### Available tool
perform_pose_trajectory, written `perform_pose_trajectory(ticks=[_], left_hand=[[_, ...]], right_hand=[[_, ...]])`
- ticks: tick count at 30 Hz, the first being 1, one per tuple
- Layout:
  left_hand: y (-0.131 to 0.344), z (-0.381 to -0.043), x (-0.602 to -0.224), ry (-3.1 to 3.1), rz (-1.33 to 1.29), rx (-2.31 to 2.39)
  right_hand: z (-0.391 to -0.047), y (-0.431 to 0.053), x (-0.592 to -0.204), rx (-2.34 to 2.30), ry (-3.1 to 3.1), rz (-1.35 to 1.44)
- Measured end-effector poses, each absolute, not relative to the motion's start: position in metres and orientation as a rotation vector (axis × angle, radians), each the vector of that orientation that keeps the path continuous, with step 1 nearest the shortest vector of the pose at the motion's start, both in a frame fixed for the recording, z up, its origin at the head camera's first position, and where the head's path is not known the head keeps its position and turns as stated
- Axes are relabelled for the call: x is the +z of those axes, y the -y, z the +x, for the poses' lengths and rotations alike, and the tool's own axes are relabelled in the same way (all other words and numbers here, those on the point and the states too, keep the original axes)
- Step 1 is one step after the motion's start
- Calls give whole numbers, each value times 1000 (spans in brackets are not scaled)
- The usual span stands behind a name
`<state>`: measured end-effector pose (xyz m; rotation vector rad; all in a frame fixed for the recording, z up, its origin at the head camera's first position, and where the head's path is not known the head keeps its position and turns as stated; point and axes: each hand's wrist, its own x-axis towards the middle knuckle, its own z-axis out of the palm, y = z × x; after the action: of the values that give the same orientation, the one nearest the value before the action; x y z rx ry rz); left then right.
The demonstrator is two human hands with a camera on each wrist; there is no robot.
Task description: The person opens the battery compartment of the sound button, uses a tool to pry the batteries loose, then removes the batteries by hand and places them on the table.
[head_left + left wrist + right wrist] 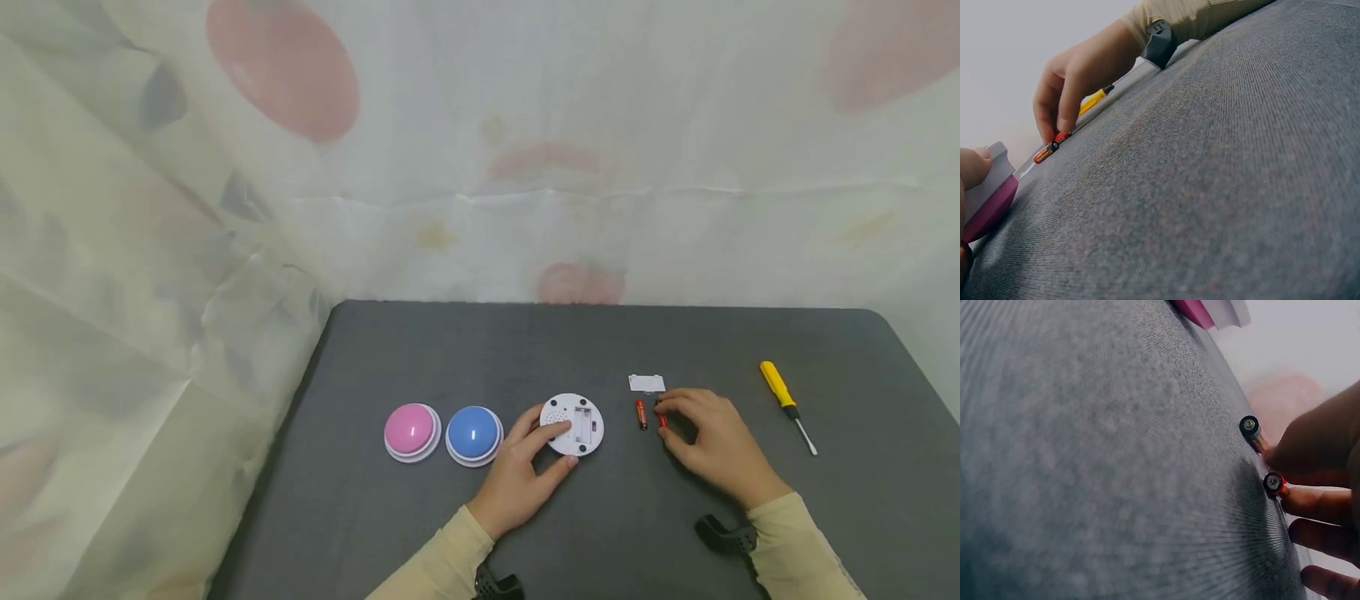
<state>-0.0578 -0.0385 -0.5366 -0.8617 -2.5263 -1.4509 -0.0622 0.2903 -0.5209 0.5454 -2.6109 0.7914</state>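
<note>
My left hand [517, 479] grips a round push button [555, 437] turned underside up, its white base showing an uncovered battery compartment. In the left wrist view the dome of this push button [994, 206] is magenta and faces the table. My right hand [712, 437] pinches a small red battery [662, 419] at the tabletop between thumb and fingers. A second red and black battery [641, 414] lies just left of it, seen end-on in the right wrist view as a battery [1250, 427] beside the thumb. The white battery cover [647, 383] lies behind both batteries.
A pink push button [409, 429] and a blue push button [472, 433] stand dome up to the left. To the right lies a yellow-handled screwdriver [778, 385]. The dark grey table [450, 350] ends at patterned curtains [675, 233] behind and at left.
</note>
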Motion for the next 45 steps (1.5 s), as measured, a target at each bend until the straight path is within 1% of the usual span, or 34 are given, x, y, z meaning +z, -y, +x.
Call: perform_pose_trajectory(ticks=[6,10,13,16,24,30,38,45], left_hand=[[38,-59,-538,2511,-868,-1442],[40,-59,-538,2530,-855,-1443],[40,-59,-538,2535,-854,-1455],[39,-59,-539,2529,-861,-1456],[34,-61,-541,2513,-928,-1477],[35,-66,-536,2589,-913,-1234],[27,-89,-515,2733,-920,-907],[12,-128,-495,2900,-946,-848]], right_hand=[[-59,-274,-513,988,2468,494],[-56,-246,-509,1079,2437,603],[-53,-226,-510,1051,2514,704],[-49,-215,-512,988,2566,744],[-51,-211,-517,965,2543,751],[-58,-206,-519,941,2565,740],[-82,-201,-516,920,2611,717],[-110,-206,-515,958,2679,654]])
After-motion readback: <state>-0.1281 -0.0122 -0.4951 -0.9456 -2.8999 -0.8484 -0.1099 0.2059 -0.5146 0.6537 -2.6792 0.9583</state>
